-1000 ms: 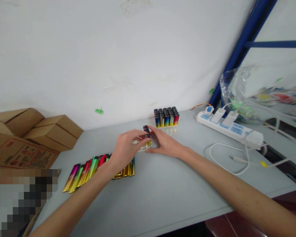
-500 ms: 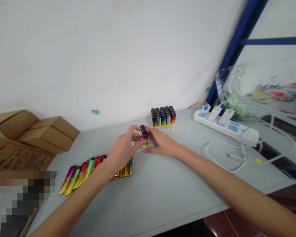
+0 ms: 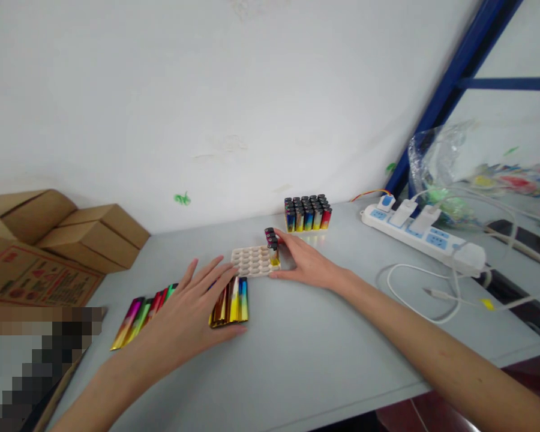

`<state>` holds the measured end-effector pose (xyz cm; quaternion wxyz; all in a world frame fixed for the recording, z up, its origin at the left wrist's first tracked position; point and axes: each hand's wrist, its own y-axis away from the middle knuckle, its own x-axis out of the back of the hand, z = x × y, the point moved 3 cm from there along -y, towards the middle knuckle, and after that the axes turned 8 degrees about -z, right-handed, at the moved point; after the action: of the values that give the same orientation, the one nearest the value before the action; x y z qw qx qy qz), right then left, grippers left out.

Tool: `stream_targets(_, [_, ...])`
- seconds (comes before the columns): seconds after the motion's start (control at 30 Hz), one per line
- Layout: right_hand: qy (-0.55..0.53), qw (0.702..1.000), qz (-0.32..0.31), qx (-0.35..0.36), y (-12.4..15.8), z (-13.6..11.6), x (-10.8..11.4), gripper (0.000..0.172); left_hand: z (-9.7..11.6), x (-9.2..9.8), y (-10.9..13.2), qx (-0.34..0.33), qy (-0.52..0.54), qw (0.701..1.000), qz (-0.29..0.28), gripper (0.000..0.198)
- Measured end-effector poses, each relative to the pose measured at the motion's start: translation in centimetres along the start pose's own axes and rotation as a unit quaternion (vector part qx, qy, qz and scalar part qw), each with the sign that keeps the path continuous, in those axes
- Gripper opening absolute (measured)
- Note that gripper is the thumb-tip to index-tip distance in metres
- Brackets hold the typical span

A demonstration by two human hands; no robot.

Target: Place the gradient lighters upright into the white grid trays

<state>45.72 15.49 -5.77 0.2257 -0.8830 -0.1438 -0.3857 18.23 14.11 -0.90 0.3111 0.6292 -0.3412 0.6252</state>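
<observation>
My left hand point(image 3: 189, 312) is open, its fingers spread over a row of shiny lighters lying on the table. Some of these lighters point(image 3: 231, 303) show past its thumb side, others point(image 3: 137, 318) to its left; the hand hides the middle. My right hand point(image 3: 308, 261) grips the right end of a white tray point(image 3: 249, 262) with oval holes, its thumb at the front corner and its fingers at the back. Several black-topped lighters point(image 3: 272, 243) stand upright in the tray's right-hand column. The other visible holes hold nothing.
Behind the tray, a full block of upright lighters point(image 3: 308, 213) stands near the wall. To the right lie a white power strip point(image 3: 418, 234) with plugs and a loose white cable point(image 3: 414, 312). Cardboard boxes point(image 3: 72, 240) sit at the left. A blue metal frame point(image 3: 454, 84) rises at the right.
My left hand has let go at the standing lighters and moved left and nearer, opening over the lying row. This uncovers the tray. My right hand stays at the tray's right end.
</observation>
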Motion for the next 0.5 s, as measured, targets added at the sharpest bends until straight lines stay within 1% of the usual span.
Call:
stream_targets(0.13, [-0.003,1.000,0.001,-0.002,0.0,0.1,0.0,0.104,-0.5,-0.5,-0.3,0.006,0.060,0.998,-0.013,0.078])
stream_targets(0.23, [-0.008,1.000,0.001,-0.003,0.0,0.1,0.0,0.105,-0.6,-0.2,-0.4,0.009,0.101,0.995,0.007,0.077])
stream_targets(0.33, [-0.006,1.000,-0.002,-0.005,0.0,0.0,0.1,0.104,-0.2,0.9,-0.4,0.002,0.141,0.989,0.046,0.074])
stream_targets(0.4, [0.000,1.000,-0.003,-0.005,0.1,-0.1,0.1,0.103,0.3,2.0,-0.5,0.006,0.170,0.983,0.072,0.064])
stream_targets(0.5, [0.009,1.000,-0.004,-0.004,0.1,-0.2,0.2,0.103,1.5,3.6,-0.9,0.040,0.233,0.967,0.095,0.049])
